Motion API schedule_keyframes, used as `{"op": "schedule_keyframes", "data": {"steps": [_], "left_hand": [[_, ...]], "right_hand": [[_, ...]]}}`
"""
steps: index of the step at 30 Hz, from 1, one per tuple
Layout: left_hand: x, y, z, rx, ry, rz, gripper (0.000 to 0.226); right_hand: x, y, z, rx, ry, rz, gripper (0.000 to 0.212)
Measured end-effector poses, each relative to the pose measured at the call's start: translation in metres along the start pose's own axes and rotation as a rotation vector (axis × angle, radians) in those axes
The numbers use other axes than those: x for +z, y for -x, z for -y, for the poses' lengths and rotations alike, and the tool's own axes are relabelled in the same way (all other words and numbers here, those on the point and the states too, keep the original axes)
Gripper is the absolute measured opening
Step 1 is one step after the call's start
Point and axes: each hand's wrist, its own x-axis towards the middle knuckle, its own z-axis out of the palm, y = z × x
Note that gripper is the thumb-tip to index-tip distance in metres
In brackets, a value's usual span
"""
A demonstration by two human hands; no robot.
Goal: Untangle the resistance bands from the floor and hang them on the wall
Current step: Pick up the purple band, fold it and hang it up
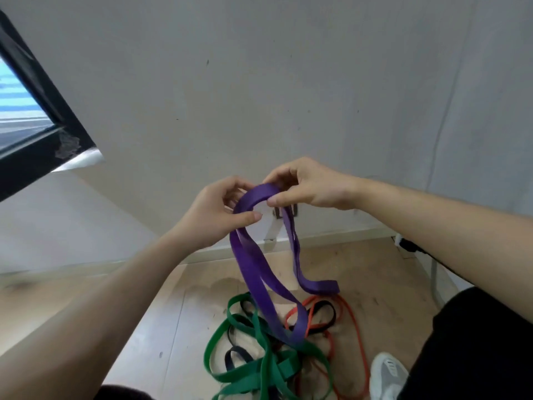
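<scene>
We hold the purple band [256, 267] up in front of the wall [259, 82] with both hands. Our left hand [213, 215] pinches its top loop between thumb and curled fingers, and our right hand [311, 186] pinches the same loop just beside it. The two hands are close together. From there the band hangs in two strands: one end curls free above the floor [173, 327], the other drops into the pile lying below — a green band [259, 368], an orange band [357, 336] and a dark band [328, 313], all crossed over each other. A grey-white shoe [386, 376] sits at the pile's right.
</scene>
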Motion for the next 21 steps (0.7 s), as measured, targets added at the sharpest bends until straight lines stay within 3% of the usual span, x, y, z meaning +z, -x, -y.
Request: {"op": "schedule_keyframes", "data": {"steps": [8, 14, 21], "left_hand": [[0.013, 0.005, -0.001, -0.040, 0.158, 0.072, 0.025], [0.011, 0.005, 0.002, -0.056, 0.132, 0.029, 0.024], [-0.002, 0.003, -0.004, -0.067, 0.136, -0.083, 0.032]], "right_hand": [[-0.023, 0.005, 0.014, -0.110, -0.049, -0.128, 0.025], [-0.050, 0.009, 0.011, -0.134, -0.137, -0.264, 0.019], [-0.074, 0.017, -0.019, 0.034, -0.065, -0.147, 0.020]]}}
